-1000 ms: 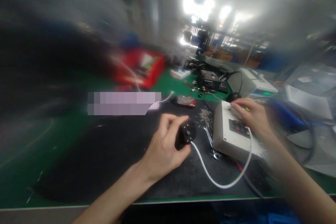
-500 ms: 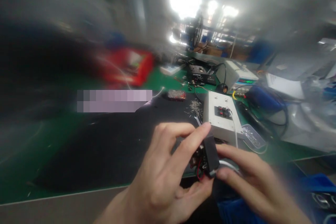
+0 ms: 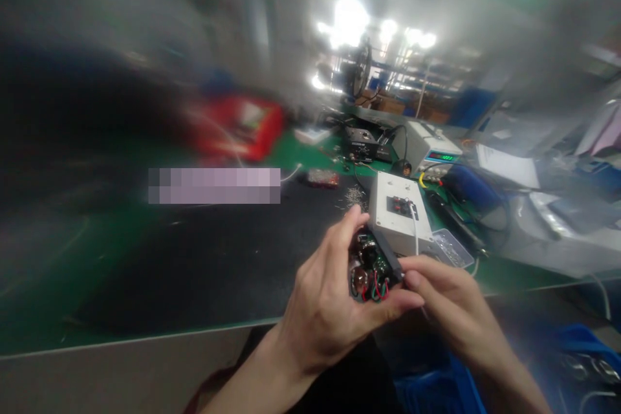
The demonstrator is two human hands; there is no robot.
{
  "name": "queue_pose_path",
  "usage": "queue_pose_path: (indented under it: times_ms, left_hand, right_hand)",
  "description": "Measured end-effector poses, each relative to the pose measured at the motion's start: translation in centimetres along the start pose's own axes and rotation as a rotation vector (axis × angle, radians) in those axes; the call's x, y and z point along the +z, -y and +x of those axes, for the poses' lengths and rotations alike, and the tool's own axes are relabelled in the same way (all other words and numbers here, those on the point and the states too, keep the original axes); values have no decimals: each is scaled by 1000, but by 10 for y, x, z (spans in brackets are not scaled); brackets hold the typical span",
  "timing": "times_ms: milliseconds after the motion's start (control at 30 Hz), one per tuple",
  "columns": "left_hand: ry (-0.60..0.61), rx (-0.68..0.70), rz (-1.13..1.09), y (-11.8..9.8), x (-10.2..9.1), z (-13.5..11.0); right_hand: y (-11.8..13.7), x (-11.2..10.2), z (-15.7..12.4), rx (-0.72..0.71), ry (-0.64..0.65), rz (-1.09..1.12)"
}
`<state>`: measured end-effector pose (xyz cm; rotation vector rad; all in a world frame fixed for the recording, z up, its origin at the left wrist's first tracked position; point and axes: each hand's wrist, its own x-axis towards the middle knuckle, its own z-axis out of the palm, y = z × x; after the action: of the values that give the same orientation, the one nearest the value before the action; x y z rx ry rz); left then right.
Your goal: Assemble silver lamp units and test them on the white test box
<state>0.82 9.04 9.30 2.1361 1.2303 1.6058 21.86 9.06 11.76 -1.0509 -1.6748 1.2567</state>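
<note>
My left hand (image 3: 323, 291) is wrapped round a black electronic module (image 3: 387, 252), with its open side turned toward me. Inside the housing are round copper-brown parts, a green circuit board, and thin red and green wires. My right hand (image 3: 451, 301) pinches at the module's right edge, where a small white end of a cable (image 3: 402, 276) shows between thumb and forefinger. The rest of that cable is mostly hidden by the fingers. Just beyond both hands stands a white test box (image 3: 391, 223) with a black socket panel (image 3: 402, 207) on top and a white lead plugged in.
A power supply (image 3: 434, 149) with a lit display stands behind the box. Loose metal pins (image 3: 353, 198) and a clear tray (image 3: 451, 247) lie beside it. A red bin (image 3: 266, 132) is at the back left; a blue crate (image 3: 436, 388) is below the table edge.
The module has turned so its open inside faces me more. My left thumb now stretches along its lower edge, and my right fingers have closed in at its right side.
</note>
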Motion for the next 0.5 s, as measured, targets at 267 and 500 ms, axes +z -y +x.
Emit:
queue_pose_path:
  times_ms: [267, 500]
  left_hand:
    - [-110, -100, 16, 1, 1, 1]
    - [-60, -88, -151, 3, 5, -12]
  right_hand:
    - [-6, 5, 3, -147, 20, -51]
    - [-11, 12, 0, -417, -45, -461]
